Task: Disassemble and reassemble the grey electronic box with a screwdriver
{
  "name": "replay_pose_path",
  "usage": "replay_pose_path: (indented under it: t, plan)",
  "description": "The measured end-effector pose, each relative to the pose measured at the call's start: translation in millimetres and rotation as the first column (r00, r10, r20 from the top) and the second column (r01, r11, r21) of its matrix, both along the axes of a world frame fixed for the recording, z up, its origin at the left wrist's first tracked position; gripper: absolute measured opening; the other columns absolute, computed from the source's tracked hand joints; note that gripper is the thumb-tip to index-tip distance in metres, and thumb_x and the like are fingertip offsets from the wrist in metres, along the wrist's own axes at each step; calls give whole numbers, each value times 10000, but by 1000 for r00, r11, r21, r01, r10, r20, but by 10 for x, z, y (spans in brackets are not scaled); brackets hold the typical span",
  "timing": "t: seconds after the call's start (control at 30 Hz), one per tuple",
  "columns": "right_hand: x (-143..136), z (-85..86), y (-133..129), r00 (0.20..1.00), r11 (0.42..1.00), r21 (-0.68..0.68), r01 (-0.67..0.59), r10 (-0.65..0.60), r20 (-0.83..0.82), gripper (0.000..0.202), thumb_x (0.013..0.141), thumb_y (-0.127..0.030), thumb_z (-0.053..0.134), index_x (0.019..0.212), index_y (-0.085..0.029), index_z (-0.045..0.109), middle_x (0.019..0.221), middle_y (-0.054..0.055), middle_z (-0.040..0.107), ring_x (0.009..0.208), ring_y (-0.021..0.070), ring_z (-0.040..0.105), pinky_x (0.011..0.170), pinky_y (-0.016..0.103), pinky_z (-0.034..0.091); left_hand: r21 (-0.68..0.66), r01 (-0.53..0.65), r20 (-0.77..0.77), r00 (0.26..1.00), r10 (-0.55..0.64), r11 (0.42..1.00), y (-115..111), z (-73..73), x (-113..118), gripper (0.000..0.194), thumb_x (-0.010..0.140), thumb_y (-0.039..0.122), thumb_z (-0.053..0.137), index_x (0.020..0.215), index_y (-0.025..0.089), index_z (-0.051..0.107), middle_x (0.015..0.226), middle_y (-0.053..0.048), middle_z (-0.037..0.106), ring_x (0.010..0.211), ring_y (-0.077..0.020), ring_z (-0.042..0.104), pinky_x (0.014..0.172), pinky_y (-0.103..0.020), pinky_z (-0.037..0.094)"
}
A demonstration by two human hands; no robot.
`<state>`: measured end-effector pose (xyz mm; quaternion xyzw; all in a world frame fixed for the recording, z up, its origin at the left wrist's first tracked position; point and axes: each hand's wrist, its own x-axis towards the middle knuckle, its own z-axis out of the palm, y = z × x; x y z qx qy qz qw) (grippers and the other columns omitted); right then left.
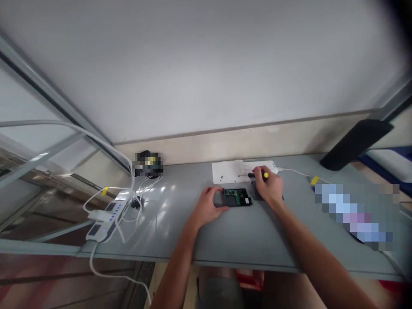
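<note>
My left hand (209,207) grips the left end of an opened black device case (230,201), thumb on the near edge and fingers on the far edge. A green circuit board (237,195) shows inside the case. In my right hand (269,185) is a screwdriver (251,175) with a yellow-ended handle, its shaft pointing left over a white paper sheet (225,169). Several tiny dark screws (222,177) lie on that sheet. Partly covered by my right hand, a flat dark piece (256,194) rests on the table beside the case.
A white power strip (102,225) with plugs and looping cables stands at the left of the grey table (154,231). A black upright object (355,143) stands at the back right. One white cable (298,172) with a yellow tag runs right. Two areas are blurred out.
</note>
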<state>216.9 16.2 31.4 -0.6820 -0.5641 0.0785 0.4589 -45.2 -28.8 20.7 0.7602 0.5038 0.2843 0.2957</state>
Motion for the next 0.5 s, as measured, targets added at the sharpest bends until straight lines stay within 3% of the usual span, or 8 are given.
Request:
replay_pose_path:
  t: [0.17,0.27,0.33,0.43,0.5]
  plan:
    - [26,51,-65,961,993,101,-60,85,-262,412,985,-519,470,854,-211,711,691,19,675,620,164,611,618,274,416,93,73,32,997,-76,993,33,56,10,585,887,327,755,1414,284,505,1364,-102,580,1266,-280,552,1090,-460,473]
    - [17,57,-92,889,983,138,-124,172,-425,414,972,-535,495,816,-205,690,652,0,626,581,150,585,569,261,424,204,-31,89,996,13,979,217,126,128,406,985,327,614,1378,271,529,1351,-98,601,1214,-256,567,1036,-439,501]
    - [1,47,-97,852,977,152,-147,203,-483,418,963,-550,513,807,-203,684,654,-7,614,582,146,580,557,255,432,240,-23,82,997,3,971,383,163,236,358,974,295,613,1327,263,570,1306,-83,634,1152,-240,591,1010,-414,513]
    - [-28,37,-93,825,975,170,-144,214,-524,433,962,-567,518,800,-198,676,684,-8,614,600,141,583,559,251,450,248,83,70,992,-103,965,575,177,368,302,949,251,620,1251,255,622,1184,-55,684,1007,-205,621,983,-388,518]
    - [-49,44,-89,816,976,179,-128,206,-540,444,967,-569,507,787,-195,668,697,-8,607,601,137,576,559,251,462,259,61,110,990,-92,964,620,153,413,276,955,238,603,1229,247,634,1128,-50,694,967,-197,612,947,-373,523]
